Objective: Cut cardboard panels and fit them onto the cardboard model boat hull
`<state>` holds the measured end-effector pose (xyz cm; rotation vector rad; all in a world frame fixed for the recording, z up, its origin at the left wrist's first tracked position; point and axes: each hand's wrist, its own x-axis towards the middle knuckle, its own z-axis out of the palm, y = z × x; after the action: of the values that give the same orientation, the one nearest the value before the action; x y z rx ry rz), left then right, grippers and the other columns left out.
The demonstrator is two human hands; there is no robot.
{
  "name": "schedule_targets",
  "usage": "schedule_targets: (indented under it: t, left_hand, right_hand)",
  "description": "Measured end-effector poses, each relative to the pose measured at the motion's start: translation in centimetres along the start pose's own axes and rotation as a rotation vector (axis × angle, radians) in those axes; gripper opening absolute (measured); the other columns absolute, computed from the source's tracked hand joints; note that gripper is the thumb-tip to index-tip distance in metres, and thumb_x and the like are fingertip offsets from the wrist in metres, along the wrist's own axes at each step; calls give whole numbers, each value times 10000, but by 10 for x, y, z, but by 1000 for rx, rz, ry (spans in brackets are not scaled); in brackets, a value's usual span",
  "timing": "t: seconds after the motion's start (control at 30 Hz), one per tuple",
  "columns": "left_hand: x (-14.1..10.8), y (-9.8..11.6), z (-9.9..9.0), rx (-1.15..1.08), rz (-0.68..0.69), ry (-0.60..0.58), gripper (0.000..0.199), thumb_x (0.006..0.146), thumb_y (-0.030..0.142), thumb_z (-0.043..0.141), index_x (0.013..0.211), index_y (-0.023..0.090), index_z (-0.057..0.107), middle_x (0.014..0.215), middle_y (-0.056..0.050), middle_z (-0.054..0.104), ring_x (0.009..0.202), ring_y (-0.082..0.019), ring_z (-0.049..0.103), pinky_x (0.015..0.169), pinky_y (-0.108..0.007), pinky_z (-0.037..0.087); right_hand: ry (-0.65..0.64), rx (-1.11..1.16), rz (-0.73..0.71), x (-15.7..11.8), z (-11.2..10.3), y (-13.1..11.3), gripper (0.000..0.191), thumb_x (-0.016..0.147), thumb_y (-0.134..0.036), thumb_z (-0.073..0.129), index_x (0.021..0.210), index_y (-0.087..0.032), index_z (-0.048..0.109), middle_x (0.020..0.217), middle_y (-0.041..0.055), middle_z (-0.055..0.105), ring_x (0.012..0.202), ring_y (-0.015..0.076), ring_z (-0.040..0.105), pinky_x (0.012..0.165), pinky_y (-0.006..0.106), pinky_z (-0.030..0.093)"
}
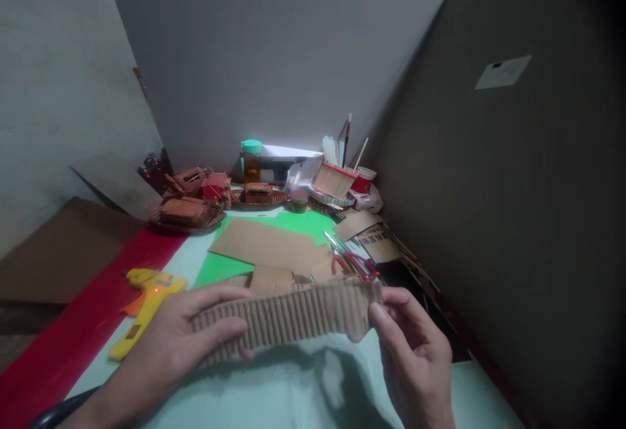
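A strip of brown corrugated cardboard, its ridges facing me, is held up between both hands above the pale green tabletop. My left hand grips the strip's left end, thumb across the front and the other fingers mostly behind it. At the right end, my right hand pinches the edge between thumb and fingers. Just behind the strip lie a small cardboard piece and red-handled scissors. Left of my left hand lies a yellow hot glue gun with a small orange light showing.
A flat cardboard sheet lies on green paper. Several brown model boats stand at the back left. Behind are a teal-lidded jar and a stick-holding box. Cardboard scraps are piled right, by the dark wall.
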<state>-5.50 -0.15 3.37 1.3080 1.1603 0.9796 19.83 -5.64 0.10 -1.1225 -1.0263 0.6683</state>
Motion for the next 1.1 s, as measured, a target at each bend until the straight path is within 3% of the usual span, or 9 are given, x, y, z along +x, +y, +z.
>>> schedule_targets:
  t: [0.23,0.33,0.43,0.53,0.67,0.83,0.9,1.03,1.1]
  left_hand:
    - [3,7,-2,-286,-174,-135,339,731,310,855,999,291,648,785,16,742,498,-178,697,409,-217,539]
    - [4,6,-3,-197,-140,-137,306,734,309,845,961,284,642,728,28,729,433,-151,671,341,-148,443]
    - [1,7,-1,-121,-101,-142,255,703,310,860,876,255,681,703,25,718,383,-134,648,314,-129,403]
    - [-3,8,4,-28,-112,-161,239,659,272,877,836,246,720,751,26,704,362,-133,643,310,-148,416]
    - [-6,8,5,-36,-176,-195,324,623,403,876,878,277,721,716,63,645,341,-118,601,298,-169,401]
    - [3,-1,-5,9,-91,-135,308,764,553,756,943,310,694,818,42,660,692,-130,614,564,-158,472]
    - [7,-7,-7,101,-33,-142,291,810,569,717,926,303,699,880,22,676,796,-156,618,635,-178,472]
    - [2,-14,6,212,19,-120,290,867,587,641,894,302,688,867,18,670,783,-184,613,646,-237,477]
    - [-3,-15,15,196,82,-65,242,858,537,674,854,296,690,874,23,690,879,-199,631,789,-253,485]
  right_hand:
    - [-48,-20,137,-6,-3,-4,170,960,-402,649,1039,-275,568,597,-98,434,470,85,496,481,178,426]
    - [-127,-370,-118,-1,-16,-10,143,993,-333,578,1121,-270,570,772,-31,588,667,133,618,631,217,518]
    - [-259,-679,-427,8,-22,-22,231,984,-256,555,1210,-225,592,1214,91,666,1143,207,647,969,253,501]
    - [-478,-719,-528,7,-13,-33,346,951,-293,646,1280,-211,580,1210,95,707,1083,214,689,943,244,532]
    - [-762,-604,-208,-13,5,-26,190,975,-316,634,1163,-298,643,1004,-1,774,894,189,732,766,232,559]
    - [-806,-551,325,-22,13,-16,251,987,-479,548,1023,-265,673,996,22,733,941,221,685,813,294,539]
    - [-849,-560,320,-19,20,-17,263,937,-422,588,1096,-223,657,1067,70,719,986,251,670,863,345,538]
    - [-873,-629,126,-15,47,-17,890,735,-478,779,1484,-122,457,1407,216,594,1261,395,561,1070,542,458]
    - [-890,-663,45,-15,57,-17,947,749,-469,761,1550,-128,387,1439,225,578,1268,437,562,1067,606,455]
